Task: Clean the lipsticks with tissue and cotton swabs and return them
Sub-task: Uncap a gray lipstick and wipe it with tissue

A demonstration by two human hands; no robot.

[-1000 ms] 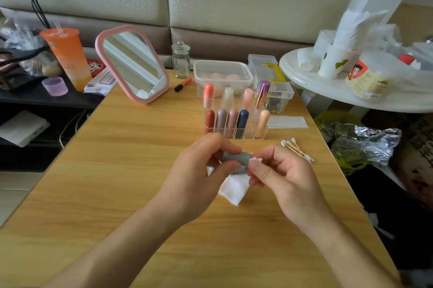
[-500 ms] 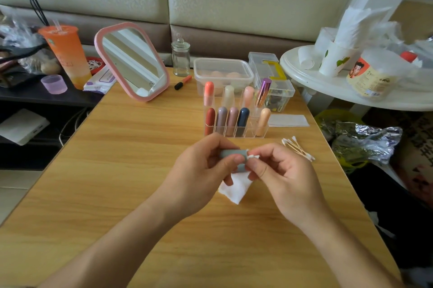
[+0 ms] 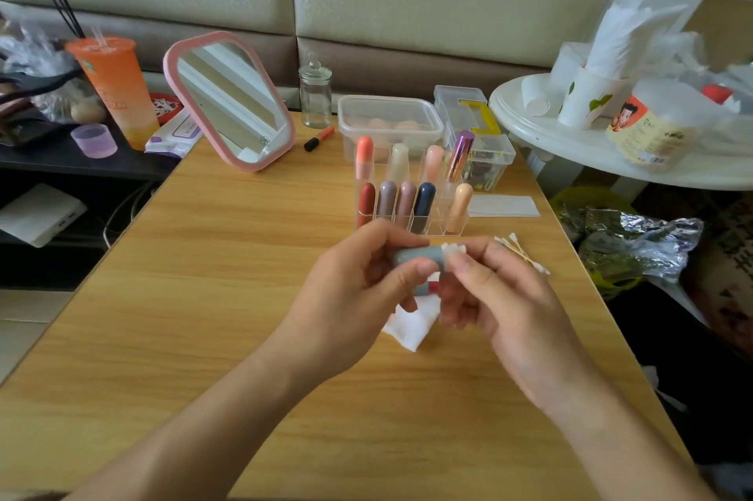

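Observation:
My left hand [image 3: 358, 288] grips a grey-blue lipstick tube [image 3: 419, 256] held sideways above the wooden table [image 3: 203, 297]. A second grey piece with a red tip [image 3: 428, 288] shows just below it between my hands. My right hand [image 3: 501, 297] pinches a bit of white tissue [image 3: 454, 249] against the tube's right end. Under my hands lies a folded white tissue [image 3: 411, 325]. Behind them a clear organizer [image 3: 428, 225] holds several lipsticks upright. A small pile of cotton swabs [image 3: 519, 252] lies to the right.
A pink-framed mirror [image 3: 228, 101], a glass jar [image 3: 315, 97], a clear lidded box [image 3: 389, 121] and small clear boxes [image 3: 481, 150] stand at the back. An orange cup [image 3: 116, 89] is at left. A white round table [image 3: 611, 150] with clutter stands right.
The tube has risen slightly and my right hand has shifted the tissue onto its right end. The red-tipped piece now shows below the tube.

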